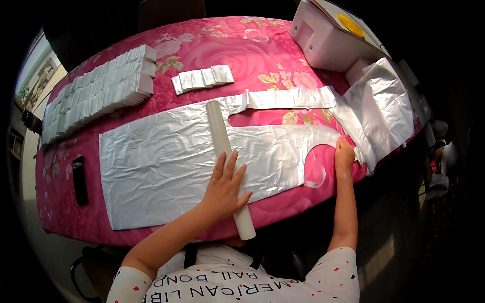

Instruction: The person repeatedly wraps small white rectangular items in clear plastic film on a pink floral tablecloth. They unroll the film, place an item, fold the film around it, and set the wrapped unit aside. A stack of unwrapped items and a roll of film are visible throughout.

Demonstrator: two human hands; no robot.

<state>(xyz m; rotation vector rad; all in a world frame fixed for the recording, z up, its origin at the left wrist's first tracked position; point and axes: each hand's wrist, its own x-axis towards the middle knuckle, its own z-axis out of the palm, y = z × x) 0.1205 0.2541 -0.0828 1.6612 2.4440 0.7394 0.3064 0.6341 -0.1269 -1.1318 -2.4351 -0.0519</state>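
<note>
A thin silvery-white plastic sheet [156,156], shaped like an apron or vest-style bag with curved cutouts and strap-like strips, lies flat but wrinkled on the table. Across its middle rests a pale cylindrical tube [218,126], its near end jutting past the table edge. My left hand [225,189] lies on the tube with fingers spread, not wrapped round it. At the sheet's right end, my right hand [345,154] pinches the tip of the near strip; its fingertips are partly hidden. Beyond that hand, more crumpled white plastic [381,108] is heaped at the table's right edge.
A pink floral cloth covers the table [217,48]. Long rows of folded white packets [101,91] stand at the far left, with several more packets [203,79] behind the sheet. A black phone-like object [80,180] lies left. A white foam box [323,43] sits far right.
</note>
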